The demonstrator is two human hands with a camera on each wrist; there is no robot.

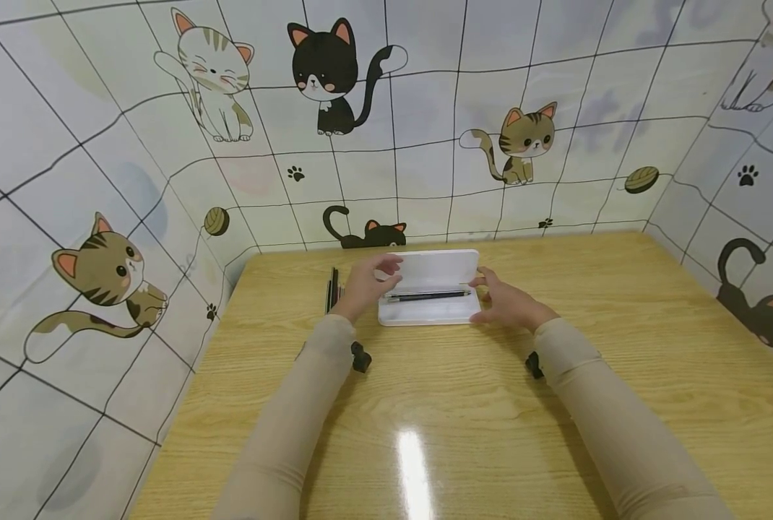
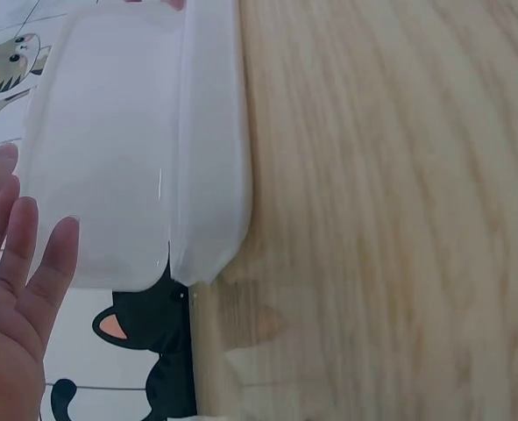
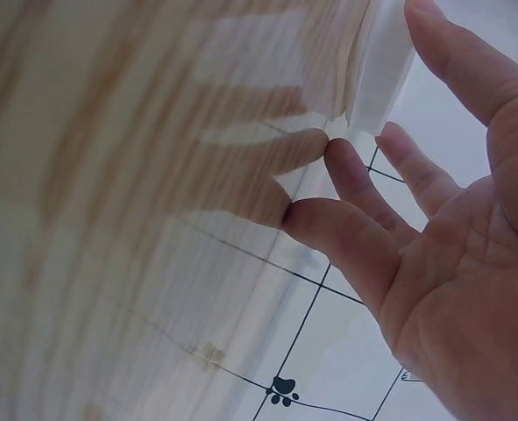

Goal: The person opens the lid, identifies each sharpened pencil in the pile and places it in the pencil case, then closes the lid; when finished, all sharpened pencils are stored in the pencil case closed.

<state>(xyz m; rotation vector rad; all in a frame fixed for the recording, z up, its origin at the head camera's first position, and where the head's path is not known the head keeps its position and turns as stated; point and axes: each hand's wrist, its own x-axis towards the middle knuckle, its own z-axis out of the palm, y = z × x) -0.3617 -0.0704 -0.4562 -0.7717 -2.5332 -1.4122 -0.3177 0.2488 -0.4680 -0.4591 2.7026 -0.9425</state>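
On the tabletop [image 1: 555, 404]: I see a white pencil case [image 1: 429, 289] lying open, near the far wall with the cats.
Inside: one dark pen [image 1: 428, 295] lies along the fold, between the lid and the bottom half.
Left hand [image 1: 368, 283]: fingers straight and spread, right at the left end of the case, holding nothing.
Right hand [image 1: 506, 302]: also wide and relaxed, at the right end, fingertips just at the case corner.
Beside the case: a few dark pens [image 1: 332, 289] lie on the left.
How it feels, I think: light, stiff plastic, smooth and a bit slippery.
Where I would hold: the two short ends, one hand each.
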